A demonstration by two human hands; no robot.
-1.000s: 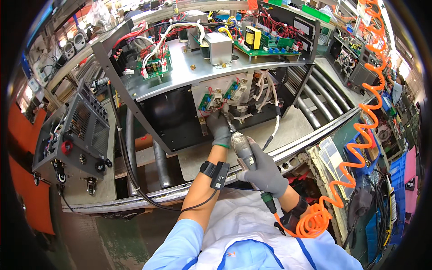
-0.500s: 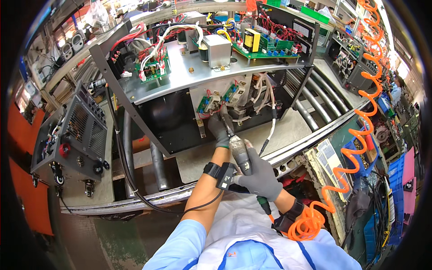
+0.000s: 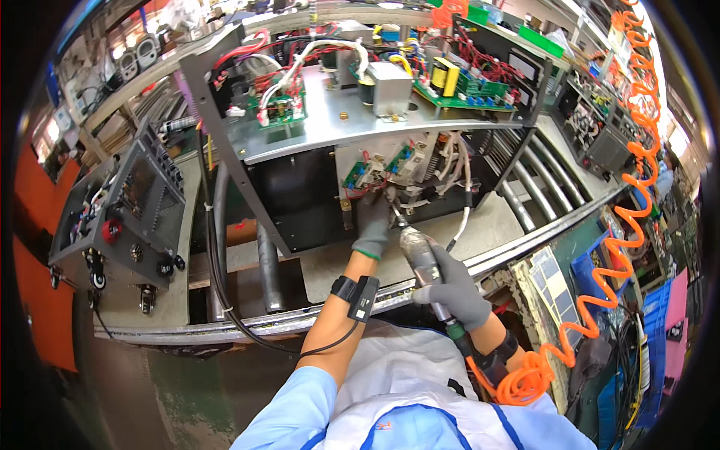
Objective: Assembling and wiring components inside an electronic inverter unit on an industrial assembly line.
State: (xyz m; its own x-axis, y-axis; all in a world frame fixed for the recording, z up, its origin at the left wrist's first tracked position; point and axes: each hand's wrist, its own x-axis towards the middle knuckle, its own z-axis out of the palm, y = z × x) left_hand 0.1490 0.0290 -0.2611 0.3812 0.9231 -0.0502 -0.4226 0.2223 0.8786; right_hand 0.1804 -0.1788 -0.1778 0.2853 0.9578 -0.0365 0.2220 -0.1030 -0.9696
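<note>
My right hand [image 3: 459, 291], in a grey glove, is wrapped round a worn air screwdriver [image 3: 420, 253]. The driver's thin bit points up toward the lower front of an open equipment chassis [image 3: 225, 161]. My left hand [image 3: 371, 225], also gloved, reaches under the metal shelf to a pale mounting plate [image 3: 351, 156]. Its fingers are bunched just below the small green circuit boards [image 3: 400, 159], beside the driver's bit; what they pinch is hidden. White cables [image 3: 466, 176] hang to the right of the boards. An orange coiled air hose [image 3: 525, 379] lies by my right wrist.
The chassis stands on a roller conveyor [image 3: 266, 270]. A transformer [image 3: 391, 88] and wired boards sit on its upper shelf. At left is a grey wheeled unit [image 3: 127, 217]; a black cable [image 3: 214, 262] runs down beside it. Blue bins [image 3: 652, 337] stand at right.
The chassis now appears farther right in the view. The screwdriver has drawn back a little from the boards, and a gap has opened between it and my left hand.
</note>
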